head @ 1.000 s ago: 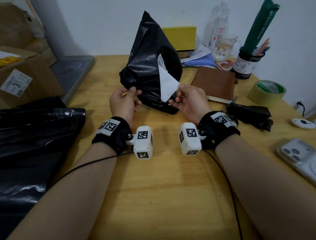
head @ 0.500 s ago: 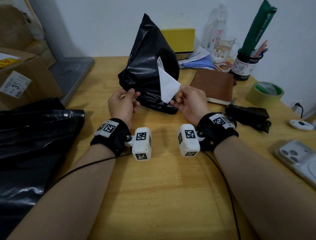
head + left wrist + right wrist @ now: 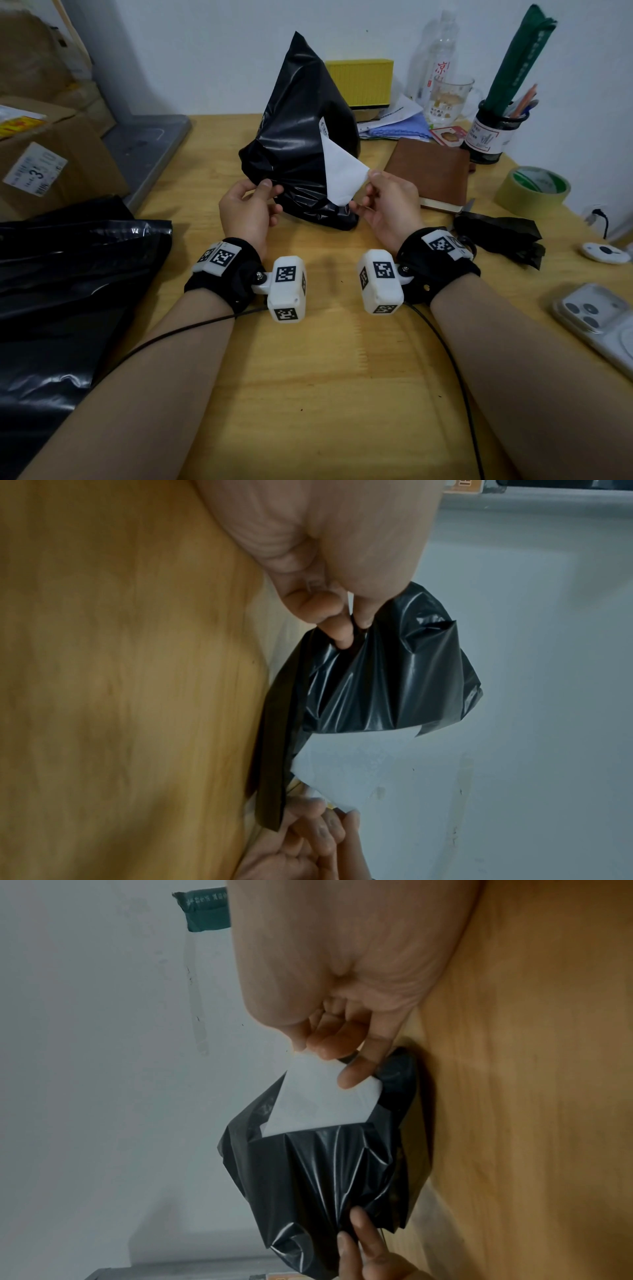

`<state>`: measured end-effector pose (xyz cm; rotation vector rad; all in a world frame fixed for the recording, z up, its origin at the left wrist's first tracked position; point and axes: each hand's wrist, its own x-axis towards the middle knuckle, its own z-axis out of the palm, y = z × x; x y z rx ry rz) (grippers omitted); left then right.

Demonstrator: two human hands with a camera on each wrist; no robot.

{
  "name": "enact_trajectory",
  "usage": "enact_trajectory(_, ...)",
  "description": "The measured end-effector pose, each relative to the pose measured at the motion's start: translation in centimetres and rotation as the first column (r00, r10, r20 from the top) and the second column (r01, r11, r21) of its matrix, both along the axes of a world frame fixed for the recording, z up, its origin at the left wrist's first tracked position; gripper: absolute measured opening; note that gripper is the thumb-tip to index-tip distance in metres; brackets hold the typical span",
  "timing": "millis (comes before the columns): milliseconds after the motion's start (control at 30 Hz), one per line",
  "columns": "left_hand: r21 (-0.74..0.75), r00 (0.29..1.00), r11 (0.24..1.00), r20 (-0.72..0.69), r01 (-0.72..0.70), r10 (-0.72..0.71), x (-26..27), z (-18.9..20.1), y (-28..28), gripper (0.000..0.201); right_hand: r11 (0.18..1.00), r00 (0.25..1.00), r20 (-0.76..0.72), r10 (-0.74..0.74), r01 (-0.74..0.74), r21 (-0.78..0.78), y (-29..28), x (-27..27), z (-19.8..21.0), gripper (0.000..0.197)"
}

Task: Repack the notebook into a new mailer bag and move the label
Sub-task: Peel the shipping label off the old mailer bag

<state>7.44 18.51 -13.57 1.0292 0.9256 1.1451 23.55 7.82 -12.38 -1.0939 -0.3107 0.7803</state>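
Observation:
A crumpled black mailer bag [image 3: 301,137] stands upright on the wooden table [image 3: 325,377]. My left hand [image 3: 250,205] pinches its lower left edge; the same bag [image 3: 387,674] fills the left wrist view. A white label [image 3: 342,171] is half peeled off the bag's front, and my right hand [image 3: 380,195] pinches its free corner. The right wrist view shows the label [image 3: 318,1099] lifted from the bag [image 3: 325,1177]. The brown notebook [image 3: 431,171] lies flat to the right, behind my right hand. A new black bag [image 3: 68,274] lies flat at the left.
A tape roll [image 3: 532,186], a pen cup [image 3: 493,133], a glass mug [image 3: 448,99], a yellow box [image 3: 359,82] and papers crowd the back right. A phone [image 3: 596,322] and a black scrap [image 3: 503,236] lie at the right. Cardboard boxes [image 3: 44,154] stand at the left.
My right hand has pulled the label's corner slightly farther right, peeling more of it from the bag. The left hand keeps its grip on the bag.

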Motion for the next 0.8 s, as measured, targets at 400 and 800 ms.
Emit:
enact_trajectory(400,0.002,1.000,1.000,0.013,-0.025,0.025,-0.03,-0.23,0.21,0.008,0.999,0.999,0.006,-0.049,0.049,0.007,0.23,0.22,-0.21,0.010)
enact_trajectory(800,-0.009,0.999,0.999,0.023,-0.045,0.045,-0.12,-0.21,0.60,0.010,0.997,0.997,0.029,-0.070,0.069,0.030,0.11,0.01,0.01,0.023)
